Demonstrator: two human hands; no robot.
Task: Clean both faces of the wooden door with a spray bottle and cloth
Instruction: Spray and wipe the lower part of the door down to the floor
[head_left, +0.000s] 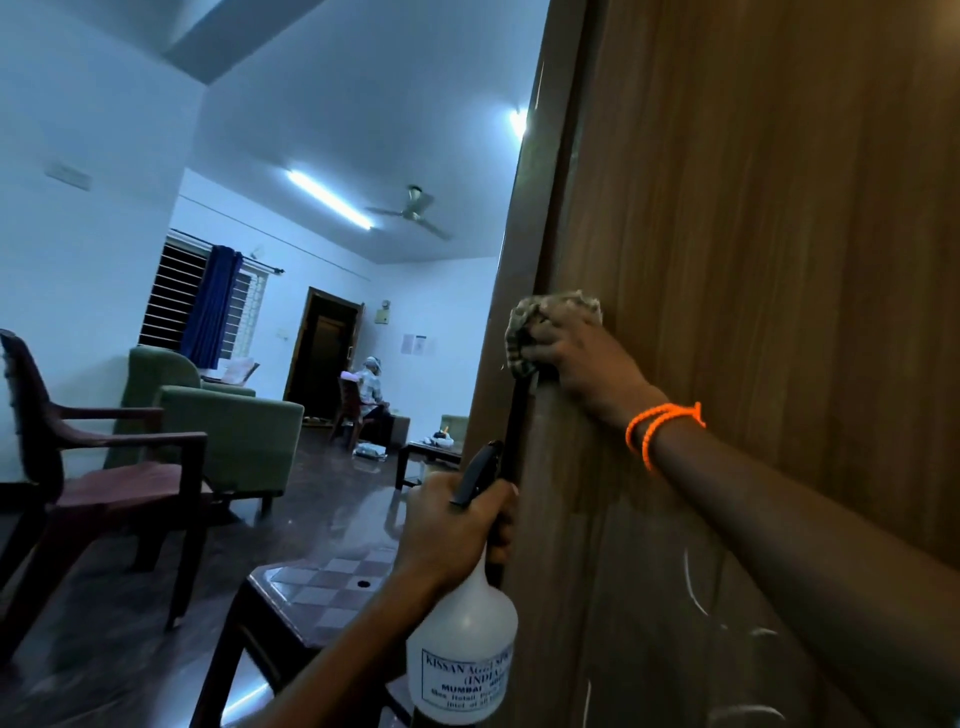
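Note:
The brown wooden door (753, 260) fills the right half of the view, standing ajar with its free edge toward the room. My right hand (576, 358) holds a checked cloth (524, 327) bunched against the door's face close to that edge. My left hand (457, 525) grips the neck of a white spray bottle (462, 654) with a black trigger head (478, 473), held upright just left of the door edge. Pale smears show low on the door face.
A dark low table (311, 587) with a checkered top stands below the bottle. A dark wooden chair (98, 457) and green armchairs (228, 426) stand to the left. A person sits far across the room near another doorway (322, 353).

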